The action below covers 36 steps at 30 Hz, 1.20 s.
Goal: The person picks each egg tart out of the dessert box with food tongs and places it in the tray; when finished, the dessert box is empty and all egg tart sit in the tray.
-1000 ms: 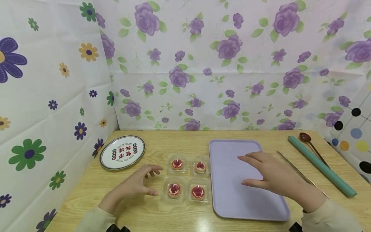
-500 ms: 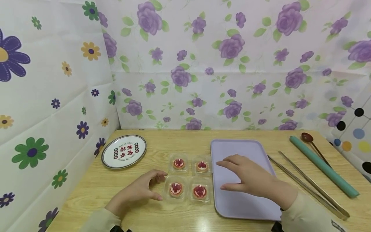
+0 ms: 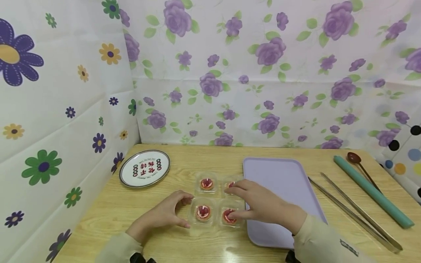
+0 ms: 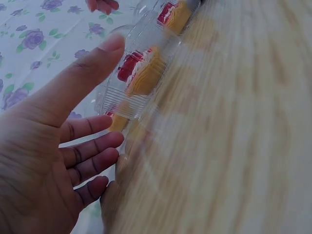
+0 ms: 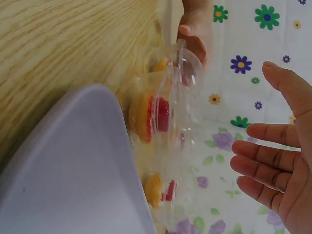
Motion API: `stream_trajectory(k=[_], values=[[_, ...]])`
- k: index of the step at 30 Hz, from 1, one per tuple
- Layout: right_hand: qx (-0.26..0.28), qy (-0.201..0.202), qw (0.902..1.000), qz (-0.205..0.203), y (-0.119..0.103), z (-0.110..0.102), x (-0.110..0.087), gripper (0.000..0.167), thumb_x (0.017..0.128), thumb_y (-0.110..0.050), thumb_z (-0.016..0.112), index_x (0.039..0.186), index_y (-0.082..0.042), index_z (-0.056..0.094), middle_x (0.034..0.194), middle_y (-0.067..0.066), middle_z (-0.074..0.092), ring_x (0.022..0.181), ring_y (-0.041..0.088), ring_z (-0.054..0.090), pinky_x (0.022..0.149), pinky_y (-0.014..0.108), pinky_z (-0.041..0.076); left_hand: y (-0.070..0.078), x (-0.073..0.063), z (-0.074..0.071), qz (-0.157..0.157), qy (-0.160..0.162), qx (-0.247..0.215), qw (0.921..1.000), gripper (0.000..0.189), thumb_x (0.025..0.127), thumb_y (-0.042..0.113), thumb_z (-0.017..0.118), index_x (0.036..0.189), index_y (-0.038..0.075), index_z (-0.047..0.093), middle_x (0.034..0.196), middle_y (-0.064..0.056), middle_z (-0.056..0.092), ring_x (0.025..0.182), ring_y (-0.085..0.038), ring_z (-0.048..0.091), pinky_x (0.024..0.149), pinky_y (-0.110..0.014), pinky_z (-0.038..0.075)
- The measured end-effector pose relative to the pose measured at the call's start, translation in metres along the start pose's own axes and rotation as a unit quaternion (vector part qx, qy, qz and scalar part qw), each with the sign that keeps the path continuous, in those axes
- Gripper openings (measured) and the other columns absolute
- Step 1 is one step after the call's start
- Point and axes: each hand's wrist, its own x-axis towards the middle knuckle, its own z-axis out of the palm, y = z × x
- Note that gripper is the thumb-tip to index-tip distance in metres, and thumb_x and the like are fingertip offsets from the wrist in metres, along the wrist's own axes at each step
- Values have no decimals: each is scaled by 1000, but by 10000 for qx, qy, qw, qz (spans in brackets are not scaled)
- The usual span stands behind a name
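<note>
Boxes [image 3: 203, 224] likely keep tarts [image 3: 203, 212] clean, beside left hand [image 3: 166, 212] and partly under right hand [image 3: 264, 204], fingers wide and holding nothing.

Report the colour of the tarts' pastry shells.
The pastry shells are golden yellow, clearest in the left wrist view.

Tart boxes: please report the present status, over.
Left grip beside tart boxes, empty. Right grip above right-hand pair, empty. Four boxes grouped on table. Lilac tray close on their right, nothing visibly blocking.
</note>
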Motion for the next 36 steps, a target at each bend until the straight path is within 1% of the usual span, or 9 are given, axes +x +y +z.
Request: stream_trajectory(k=[3, 7, 10, 13, 17, 21, 25, 29, 36], values=[[36, -113, 9999, -32, -4, 7, 10, 61, 89, -54, 59, 132, -11, 56, 121, 3, 61, 113, 19, 58, 98, 38, 49, 0, 1, 0, 39, -2, 142, 9999, 80, 65, 34, 87, 129, 1, 51, 116, -5, 56, 107, -19, 53, 97, -27, 46], [88, -200, 9998, -47, -8, 14, 21, 59, 87, -51, 64, 130, -11, 58, 118, 1, 62, 110, 17, 58, 97, 35, 50, 0, 1, 1, 2, 6, 211, 9998, 79, 66, 37, 87, 128, 4, 52, 115, -3, 55, 106, -19, 51, 96, -27, 45], [127, -325, 9994, 56, -11, 18, 29, 60, 87, -52, 63, 130, -11, 58, 120, 2, 62, 112, 17, 58, 98, 35, 50, 1, 1, 1, -12, 14, 241, 9997, 79, 66, 38, 87, 129, 6, 52, 115, -2, 55, 105, -19, 51, 95, -27, 46], [204, -466, 9985, 195, -15, 22, 37, 62, 87, -54, 61, 131, -11, 57, 124, 3, 61, 117, 20, 57, 101, 38, 48, 0, 1, 0, -22, 29, 268, 9996, 79, 65, 38, 87, 129, 7, 51, 114, -1, 55, 105, -17, 51, 95, -27, 46], [344, -544, 9974, 322, -21, 26, 45, 62, 88, -53, 61, 133, -10, 56, 129, 4, 60, 122, 22, 54, 104, 42, 45, 0, 1, 0, -5, 71, 278, 9996, 81, 64, 39, 87, 130, 7, 52, 113, 1, 55, 104, -16, 52, 94, -26, 46], [386, -656, 9961, 452, -26, 30, 52, 64, 88, -52, 61, 134, -9, 54, 132, 6, 58, 124, 24, 53, 103, 41, 47, 0, 2, 3, 22, 120, 302, 9995, 83, 62, 41, 87, 129, 7, 52, 112, 2, 54, 103, -16, 52, 94, -27, 47], [205, -795, 9954, 496, -30, 35, 58, 68, 87, -55, 61, 136, -8, 52, 135, 8, 56, 125, 24, 53, 99, 41, 50, -1, 1, 5, -53, 170, 406, 9990, 83, 62, 44, 87, 129, 10, 52, 111, 4, 53, 102, -13, 50, 93, -26, 46], [-14, -888, 9947, 524, -34, 39, 62, 71, 86, -60, 59, 136, -9, 53, 136, 8, 56, 125, 23, 54, 97, 39, 52, -1, 1, 7, -54, 199, 587, 9981, 84, 61, 46, 87, 129, 12, 52, 111, 6, 52, 102, -12, 49, 92, -26, 46], [-368, -967, 9932, 535, -38, 46, 68, 73, 85, -64, 56, 135, -10, 54, 134, 6, 57, 123, 24, 56, 101, 38, 49, 0, 1, 8, -93, 156, 704, 9974, 84, 62, 49, 85, 130, 14, 50, 112, 7, 51, 104, -14, 47, 92, -28, 45]])
